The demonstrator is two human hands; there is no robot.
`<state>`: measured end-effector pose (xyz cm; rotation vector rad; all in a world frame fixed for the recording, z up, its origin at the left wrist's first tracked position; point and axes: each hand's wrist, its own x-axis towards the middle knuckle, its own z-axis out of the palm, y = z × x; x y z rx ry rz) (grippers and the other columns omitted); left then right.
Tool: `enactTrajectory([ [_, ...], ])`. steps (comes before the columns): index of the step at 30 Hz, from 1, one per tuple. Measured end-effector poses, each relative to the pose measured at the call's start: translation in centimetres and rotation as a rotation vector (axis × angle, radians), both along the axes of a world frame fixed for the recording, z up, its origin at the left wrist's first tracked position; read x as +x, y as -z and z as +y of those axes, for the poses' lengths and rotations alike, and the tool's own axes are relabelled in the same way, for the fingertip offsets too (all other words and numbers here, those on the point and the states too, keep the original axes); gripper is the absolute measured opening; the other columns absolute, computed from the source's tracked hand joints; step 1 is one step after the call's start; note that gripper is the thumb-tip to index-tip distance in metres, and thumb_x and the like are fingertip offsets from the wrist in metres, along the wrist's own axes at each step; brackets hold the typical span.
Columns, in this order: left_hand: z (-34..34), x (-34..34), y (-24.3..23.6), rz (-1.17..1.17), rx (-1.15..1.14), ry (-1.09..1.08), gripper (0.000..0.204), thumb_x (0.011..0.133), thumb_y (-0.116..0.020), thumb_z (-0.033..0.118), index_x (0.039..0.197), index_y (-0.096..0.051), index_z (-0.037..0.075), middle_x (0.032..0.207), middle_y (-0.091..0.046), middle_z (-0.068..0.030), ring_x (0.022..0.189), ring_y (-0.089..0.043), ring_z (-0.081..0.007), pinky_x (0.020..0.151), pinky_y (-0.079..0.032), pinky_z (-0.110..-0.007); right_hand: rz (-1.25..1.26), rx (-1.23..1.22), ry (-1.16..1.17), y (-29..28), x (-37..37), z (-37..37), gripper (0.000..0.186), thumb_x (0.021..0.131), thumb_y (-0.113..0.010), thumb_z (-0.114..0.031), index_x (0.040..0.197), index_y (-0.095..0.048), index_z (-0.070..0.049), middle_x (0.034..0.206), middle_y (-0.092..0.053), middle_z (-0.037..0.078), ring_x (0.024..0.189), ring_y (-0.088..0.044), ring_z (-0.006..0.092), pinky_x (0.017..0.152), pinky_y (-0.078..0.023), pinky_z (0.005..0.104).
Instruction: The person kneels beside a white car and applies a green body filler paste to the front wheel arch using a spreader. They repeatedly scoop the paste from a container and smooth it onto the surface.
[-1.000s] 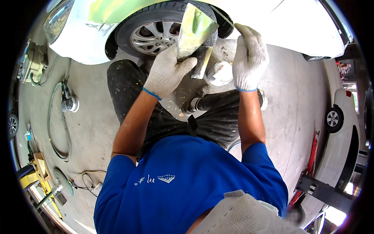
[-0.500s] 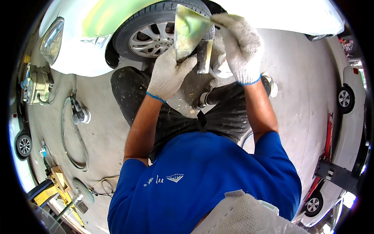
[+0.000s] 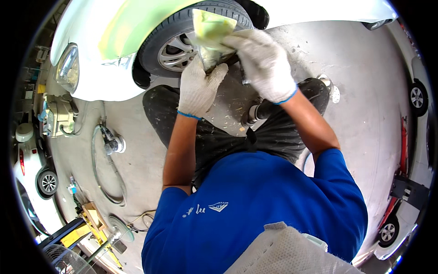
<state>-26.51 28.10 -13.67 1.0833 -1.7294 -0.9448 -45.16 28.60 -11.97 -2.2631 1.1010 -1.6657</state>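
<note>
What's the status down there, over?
Left hand gloved, gripping yellow-green smeared board from below. Right hand closed over its edge. Car wheel close behind; nothing between, over.

Both gloved hands raised together, left hand (image 3: pixel 199 89) cupped, right hand (image 3: pixel 263 64) closed.

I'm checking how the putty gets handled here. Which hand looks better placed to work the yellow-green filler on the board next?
Probably the right hand: it lies over the top of the filler-smeared board, while the left hand grips the board from below and seems tied up supporting it. What the right fingers hold is hidden.
</note>
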Motion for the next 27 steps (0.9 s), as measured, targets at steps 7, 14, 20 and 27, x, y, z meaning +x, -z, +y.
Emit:
enactTrajectory([
  [7,0.3,-0.9,-0.7,-0.127,0.046,-0.007,0.037,0.090,-0.072,0.019,0.120,-0.066,-0.002,0.104,-0.074,-0.0142,0.094,-0.069,-0.0216,0.087,-0.052,-0.035,0.168,-0.090,0.136,0.0,-0.4,-0.9,0.039,0.081,-0.060,0.013,0.114,-0.073,-0.004,0.108,-0.072,0.014,0.097,-0.071,0.0300,0.087,-0.059,0.0358],
  [14,1.2,-0.9,-0.3,0.018,0.098,0.065,0.033,0.090,-0.072,0.015,0.119,-0.068,-0.002,0.085,-0.067,-0.0022,0.070,-0.057,-0.0103,0.065,-0.049,-0.029,-0.031,-0.098,-0.017,-0.9,-2.1,-3.7,0.033,0.083,-0.059,0.012,0.110,-0.074,-0.002,0.106,-0.072,0.013,0.099,-0.070,0.0299,0.088,-0.058,0.0363],
  [20,0.4,0.2,0.4,-0.050,0.054,-0.048,0.032,0.091,-0.073,0.016,0.118,-0.069,-0.002,0.087,-0.070,-0.0031,0.073,-0.059,-0.0109,0.068,-0.050,-0.029,0.122,-0.173,0.305,-1.0,-2.8,-3.0,0.035,0.081,-0.059,0.011,0.109,-0.073,-0.005,0.105,-0.072,0.013,0.097,-0.070,0.0327,0.085,-0.059,0.0381],
  [27,0.0,0.1,-0.3,-0.104,-0.051,-0.005,0.034,0.090,-0.071,0.016,0.118,-0.066,-0.003,0.103,-0.072,-0.0195,0.094,-0.071,-0.0304,0.086,-0.053,-0.039,0.121,-0.196,0.111,-1.0,-1.3,-1.5,0.037,0.076,-0.063,0.011,0.109,-0.073,-0.004,0.105,-0.071,0.013,0.095,-0.069,0.0310,0.084,-0.058,0.0353],
])
